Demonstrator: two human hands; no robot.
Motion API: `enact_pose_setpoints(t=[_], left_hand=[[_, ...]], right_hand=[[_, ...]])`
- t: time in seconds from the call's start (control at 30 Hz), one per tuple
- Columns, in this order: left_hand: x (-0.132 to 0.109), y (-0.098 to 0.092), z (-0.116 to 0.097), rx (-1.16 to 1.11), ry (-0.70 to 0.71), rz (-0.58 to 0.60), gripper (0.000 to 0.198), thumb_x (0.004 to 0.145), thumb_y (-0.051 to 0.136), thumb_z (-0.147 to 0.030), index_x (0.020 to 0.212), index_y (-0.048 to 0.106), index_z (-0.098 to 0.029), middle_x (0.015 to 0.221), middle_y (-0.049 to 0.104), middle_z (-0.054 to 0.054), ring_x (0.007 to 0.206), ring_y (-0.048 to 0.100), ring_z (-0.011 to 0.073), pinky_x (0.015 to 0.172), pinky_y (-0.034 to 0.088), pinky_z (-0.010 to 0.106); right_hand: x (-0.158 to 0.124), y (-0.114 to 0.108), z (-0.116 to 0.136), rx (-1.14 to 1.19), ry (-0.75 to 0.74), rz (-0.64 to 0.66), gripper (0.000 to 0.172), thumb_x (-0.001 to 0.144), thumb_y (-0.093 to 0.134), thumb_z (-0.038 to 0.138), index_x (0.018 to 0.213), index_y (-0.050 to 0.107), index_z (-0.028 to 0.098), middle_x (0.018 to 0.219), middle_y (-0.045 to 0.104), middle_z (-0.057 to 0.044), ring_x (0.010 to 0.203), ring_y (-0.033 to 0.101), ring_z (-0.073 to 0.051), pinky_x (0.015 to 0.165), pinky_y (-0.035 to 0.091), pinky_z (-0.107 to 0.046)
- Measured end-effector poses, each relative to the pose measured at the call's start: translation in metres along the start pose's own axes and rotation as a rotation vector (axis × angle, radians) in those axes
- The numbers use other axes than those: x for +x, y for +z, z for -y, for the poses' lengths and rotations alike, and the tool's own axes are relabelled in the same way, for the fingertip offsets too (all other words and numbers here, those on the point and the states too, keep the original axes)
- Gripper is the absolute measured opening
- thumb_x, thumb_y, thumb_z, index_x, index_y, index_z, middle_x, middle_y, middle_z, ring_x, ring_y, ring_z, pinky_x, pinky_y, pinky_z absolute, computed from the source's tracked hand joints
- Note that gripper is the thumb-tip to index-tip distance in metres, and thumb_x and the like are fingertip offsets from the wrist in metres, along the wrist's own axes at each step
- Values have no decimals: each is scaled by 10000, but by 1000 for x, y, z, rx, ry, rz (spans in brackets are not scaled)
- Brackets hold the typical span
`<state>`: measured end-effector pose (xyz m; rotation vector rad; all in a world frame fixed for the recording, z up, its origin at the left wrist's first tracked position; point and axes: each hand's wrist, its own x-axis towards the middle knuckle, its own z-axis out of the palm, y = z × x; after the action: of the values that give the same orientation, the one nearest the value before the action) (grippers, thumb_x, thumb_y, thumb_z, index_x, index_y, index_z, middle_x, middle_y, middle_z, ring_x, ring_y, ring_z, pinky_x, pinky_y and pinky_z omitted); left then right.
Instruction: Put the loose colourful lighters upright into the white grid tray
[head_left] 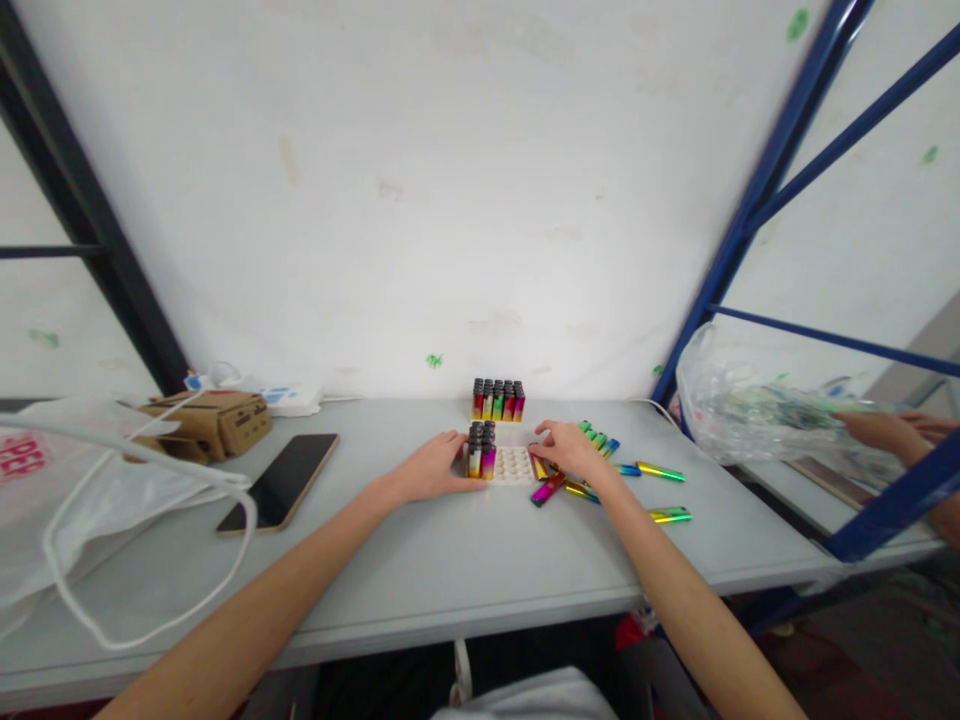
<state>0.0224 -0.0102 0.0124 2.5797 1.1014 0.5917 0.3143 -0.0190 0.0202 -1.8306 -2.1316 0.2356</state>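
Observation:
A white tray (513, 466) with rows of round holes lies on the grey table. Upright lighters with black tops (481, 452) fill its left end. My left hand (435, 466) is wrapped around that end, thumb in front and fingers behind. At the tray's right edge, my right hand (568, 448) has its fingers closed around a gold-coloured lighter (539, 465), partly hidden by the hand. Loose shiny lighters lie under and beside this hand, among them a magenta lighter (548, 489) and a green-yellow lighter (661, 471).
Behind the tray stands a block of upright lighters (498, 400). A phone (281, 483), a cardboard box (214, 425) and a white bag with a cable (82, 480) are on the left. Blue rack posts (739, 235), a clear plastic bag (750, 405) and another person's hands (889, 432) are on the right.

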Motion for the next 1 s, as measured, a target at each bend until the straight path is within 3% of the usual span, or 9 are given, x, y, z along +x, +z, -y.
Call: enact_pose_setpoints(t=[0.17, 0.27, 0.37, 0.47, 0.6, 0.7, 0.77, 0.9, 1.0], left_hand=[[0, 1, 2, 2, -1, 6, 632, 744, 726, -717, 1068, 652, -180, 994, 658, 102, 947, 629, 315, 798, 508, 386], [0, 1, 2, 7, 7, 14, 639, 757, 721, -709, 1093, 641, -171, 1021, 659, 113, 964, 628, 319, 818, 507, 395], [1, 1, 2, 7, 16, 14, 640, 762, 715, -714, 1088, 640, -169, 1004, 658, 110, 952, 628, 319, 817, 505, 398], [0, 0, 1, 2, 26, 2, 628, 758, 718, -718, 1072, 641, -180, 983, 656, 97, 934, 626, 309, 807, 504, 390], [0, 0, 1, 7, 29, 4, 618, 765, 713, -722, 1069, 639, -189, 978, 650, 90, 926, 622, 300, 806, 500, 385], [0, 1, 2, 2, 23, 3, 621, 765, 717, -716, 1081, 644, -186, 996, 652, 99, 954, 624, 312, 814, 499, 391], [0, 2, 2, -6, 15, -4, 623, 752, 727, -713, 1084, 651, -191, 998, 657, 96, 958, 626, 315, 818, 500, 392], [0, 2, 4, -17, 16, -3, 631, 745, 725, -716, 1099, 659, -197, 984, 662, 87, 962, 631, 313, 829, 497, 385], [0, 2, 3, -19, 18, 0, 632, 748, 726, -708, 1099, 658, -187, 983, 663, 92, 957, 630, 313, 822, 498, 383]], right_hand=[[2, -2, 0, 111, 3, 20, 246, 896, 710, 296, 1085, 765, 148, 941, 807, -107, 858, 738, -239, 790, 512, -303], [4, -3, -1, 282, -46, -60, 241, 948, 614, 335, 991, 764, 152, 968, 799, -109, 868, 720, -236, 808, 524, -325], [4, -3, 2, 637, -120, -160, 330, 977, 536, 457, 1038, 696, 175, 1064, 763, -93, 948, 702, -225, 826, 552, -337], [2, -1, 13, 1021, -124, -120, 393, 960, 518, 584, 1138, 567, 237, 1157, 707, -65, 934, 704, -194, 769, 584, -326], [-3, 0, 29, 1233, -102, -32, 457, 914, 545, 670, 1150, 458, 289, 783, 624, 50, 548, 537, -120, 570, 521, -269], [-5, 1, 38, 1213, -66, -13, 466, 885, 567, 707, 1066, 486, 285, 581, 329, 120, 428, 253, -93, 413, 264, -196], [-6, 2, 41, 1153, -34, -16, 481, 884, 532, 742, 920, 495, 264, 579, 240, 112, 437, 177, -92, 413, 155, -210], [-7, 7, 45, 965, -44, -142, 556, 890, 456, 758, 681, 377, 249, 570, 259, 71, 486, 229, -108, 448, 205, -255], [-7, 11, 45, 701, -110, -324, 502, 886, 504, 626, 603, 357, 238, 571, 303, 42, 544, 297, -117, 511, 247, -269]])
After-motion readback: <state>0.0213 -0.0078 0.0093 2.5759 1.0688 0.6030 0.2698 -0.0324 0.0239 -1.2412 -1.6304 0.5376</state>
